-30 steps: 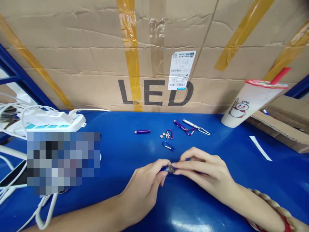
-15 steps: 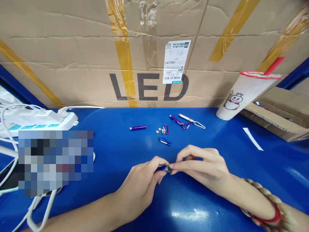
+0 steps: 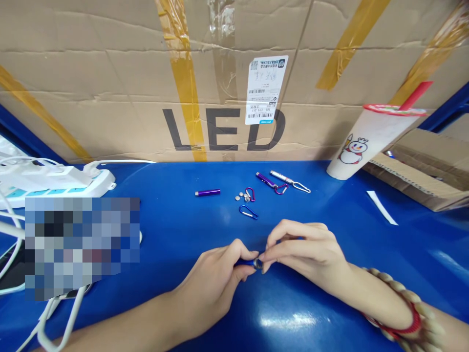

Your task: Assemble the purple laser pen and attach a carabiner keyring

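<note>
Above the blue table (image 3: pixel 176 230), both hands (image 3: pixel 256 264) still pinch the small flashlight (image 3: pixel 252 263).

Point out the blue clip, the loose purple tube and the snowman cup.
blue clip (image 3: pixel 248 212), head view, middle of its loop
purple tube (image 3: pixel 208 192), head view, mid-barrel
snowman cup (image 3: pixel 366 144), head view, side wall

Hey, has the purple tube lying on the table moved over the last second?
No. The purple tube keeps its spot left of the coin cells and under the box's L; only the camera shifted.
</note>
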Demonstrator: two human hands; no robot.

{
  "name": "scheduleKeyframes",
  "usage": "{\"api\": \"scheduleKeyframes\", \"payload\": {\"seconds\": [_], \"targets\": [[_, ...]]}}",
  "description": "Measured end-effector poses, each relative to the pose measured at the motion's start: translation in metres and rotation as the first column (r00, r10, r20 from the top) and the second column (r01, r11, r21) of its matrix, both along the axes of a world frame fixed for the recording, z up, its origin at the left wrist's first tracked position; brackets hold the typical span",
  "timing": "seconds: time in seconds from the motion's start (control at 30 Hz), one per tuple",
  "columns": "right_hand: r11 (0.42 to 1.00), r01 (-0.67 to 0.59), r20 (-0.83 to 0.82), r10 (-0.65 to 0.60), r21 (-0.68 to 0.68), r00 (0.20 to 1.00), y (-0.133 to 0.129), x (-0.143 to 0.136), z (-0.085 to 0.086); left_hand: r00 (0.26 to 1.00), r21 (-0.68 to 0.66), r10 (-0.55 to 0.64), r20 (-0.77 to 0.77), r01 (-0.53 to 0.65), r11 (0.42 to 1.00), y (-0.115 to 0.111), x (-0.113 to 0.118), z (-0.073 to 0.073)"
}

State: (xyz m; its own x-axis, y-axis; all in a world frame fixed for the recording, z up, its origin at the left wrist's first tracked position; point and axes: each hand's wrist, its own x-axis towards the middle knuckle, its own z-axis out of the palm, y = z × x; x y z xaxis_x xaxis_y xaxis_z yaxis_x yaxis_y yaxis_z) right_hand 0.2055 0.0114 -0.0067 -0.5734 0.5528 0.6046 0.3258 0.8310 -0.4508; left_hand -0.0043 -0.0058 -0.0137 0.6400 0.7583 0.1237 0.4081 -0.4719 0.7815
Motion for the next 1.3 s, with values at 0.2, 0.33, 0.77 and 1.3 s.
{"api": "scheduleKeyframes", "payload": {"seconds": [0.2, 0.33, 0.77, 1.3], "targets": [[1.000, 0.016, -0.006, -0.016, -0.004, 1.000, 0.001, -0.003, -0.001, 1.000, 0.008, 0.006, 0.012, -0.006, 1.000, 0.001, 0.000, -0.001], [0.999, 0.036, -0.043, -0.038, -0.039, 0.998, 0.000, -0.006, 0.000, 0.999, 0.011, 0.026, 0.026, -0.027, 1.000, 0.001, 0.000, -0.002], [0.985, 0.061, -0.100, -0.078, -0.164, 0.992, -0.005, -0.011, 0.002, 0.993, 0.091, 0.097, 0.067, -0.103, 0.991, 0.001, 0.001, -0.004], [0.977, 0.116, -0.110, -0.137, -0.179, 0.984, 0.000, -0.011, 0.000, 0.977, -0.120, 0.198, 0.081, -0.188, 0.975, 0.000, 0.004, 0.004]]}}
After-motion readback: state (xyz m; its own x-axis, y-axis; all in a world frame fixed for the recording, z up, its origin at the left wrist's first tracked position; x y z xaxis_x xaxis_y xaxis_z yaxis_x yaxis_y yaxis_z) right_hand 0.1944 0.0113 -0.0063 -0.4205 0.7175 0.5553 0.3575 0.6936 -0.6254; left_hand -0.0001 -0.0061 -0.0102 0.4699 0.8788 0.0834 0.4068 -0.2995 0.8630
